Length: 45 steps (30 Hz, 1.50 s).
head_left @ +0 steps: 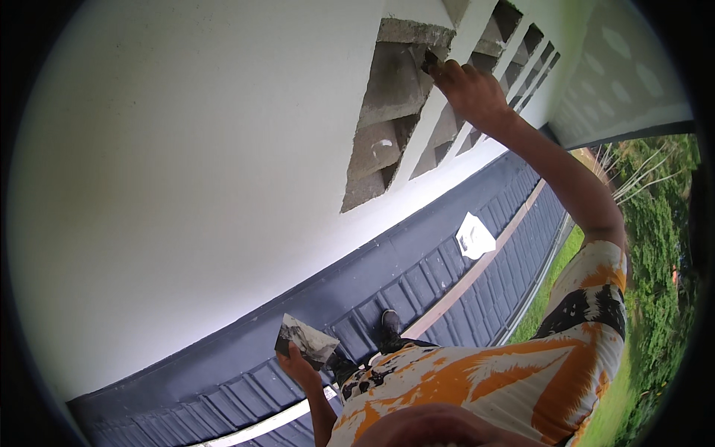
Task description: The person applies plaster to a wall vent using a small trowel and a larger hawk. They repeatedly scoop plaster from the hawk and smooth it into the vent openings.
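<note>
My right hand (473,93) is raised at the upper right, its fingers closed around a small dark-handled putty knife (430,62). The tool is at the right edge of a rectangular recess (395,78) in the white wall (223,164), where rough grey concrete shows inside. Its blade is hard to make out against the grey. Low in the view, my left hand (298,366) grips a flat plate (309,339) carrying whitish-grey paste on its top. This plate is held well away from the wall opening.
More slanted openings (497,30) run along the wall to the right. I stand on dark ribbed roof tiles (417,287), one shoe (390,321) showing. A white bag (474,237) lies on the tiles beside a long wooden strip (477,272). Grass and shrubs (655,223) lie beyond the roof edge.
</note>
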### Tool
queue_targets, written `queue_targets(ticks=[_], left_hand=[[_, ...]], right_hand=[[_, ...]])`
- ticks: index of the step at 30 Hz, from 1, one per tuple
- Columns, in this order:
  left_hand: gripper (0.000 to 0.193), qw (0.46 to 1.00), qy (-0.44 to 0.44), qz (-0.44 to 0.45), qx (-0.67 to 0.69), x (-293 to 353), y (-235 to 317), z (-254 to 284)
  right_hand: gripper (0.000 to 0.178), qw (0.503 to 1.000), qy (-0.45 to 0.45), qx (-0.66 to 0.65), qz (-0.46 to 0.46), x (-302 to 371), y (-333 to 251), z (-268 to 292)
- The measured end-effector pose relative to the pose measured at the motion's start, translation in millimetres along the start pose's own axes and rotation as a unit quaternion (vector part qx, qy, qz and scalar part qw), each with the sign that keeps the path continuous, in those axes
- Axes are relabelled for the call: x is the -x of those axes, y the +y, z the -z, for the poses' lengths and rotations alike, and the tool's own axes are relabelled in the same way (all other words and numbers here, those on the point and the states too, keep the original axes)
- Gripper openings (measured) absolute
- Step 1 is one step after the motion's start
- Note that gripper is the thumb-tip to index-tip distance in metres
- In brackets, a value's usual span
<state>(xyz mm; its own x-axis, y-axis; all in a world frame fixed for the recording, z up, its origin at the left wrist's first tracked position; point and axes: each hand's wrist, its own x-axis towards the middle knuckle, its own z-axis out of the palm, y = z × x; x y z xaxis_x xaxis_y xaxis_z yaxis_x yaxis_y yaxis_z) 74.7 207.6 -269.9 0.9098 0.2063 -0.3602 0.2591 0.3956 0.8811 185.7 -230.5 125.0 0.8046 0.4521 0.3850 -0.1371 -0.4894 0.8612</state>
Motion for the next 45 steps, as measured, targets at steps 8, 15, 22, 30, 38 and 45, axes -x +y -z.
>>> queue_targets(ticks=[8,15,22,30,38,45], left_hand=[[0.024,1.000,0.004,-0.027,-0.014,0.2,-10.7,4.7],[0.023,0.999,0.013,-0.044,-0.009,17.9,6.9,-9.9],[0.022,0.997,0.022,-0.078,0.006,58.3,20.4,-29.7],[0.021,0.993,0.027,-0.107,0.032,82.2,36.2,-33.1],[0.021,0.989,-0.018,-0.142,0.042,83.6,52.9,-42.8],[0.021,0.990,0.045,-0.116,0.066,74.5,43.8,-11.0]], right_hand=[[0.043,0.981,0.165,-0.085,0.054,37.6,57.8,-40.8],[0.053,0.974,0.203,-0.090,0.033,53.3,81.2,-59.8],[0.066,0.948,0.292,-0.123,0.012,49.6,84.8,-51.5],[0.059,0.927,0.318,-0.179,-0.090,69.7,75.6,-10.9],[0.039,0.893,0.293,-0.255,-0.228,65.5,23.6,-6.8],[0.033,0.781,0.112,-0.526,-0.319,81.3,25.1,56.3]])
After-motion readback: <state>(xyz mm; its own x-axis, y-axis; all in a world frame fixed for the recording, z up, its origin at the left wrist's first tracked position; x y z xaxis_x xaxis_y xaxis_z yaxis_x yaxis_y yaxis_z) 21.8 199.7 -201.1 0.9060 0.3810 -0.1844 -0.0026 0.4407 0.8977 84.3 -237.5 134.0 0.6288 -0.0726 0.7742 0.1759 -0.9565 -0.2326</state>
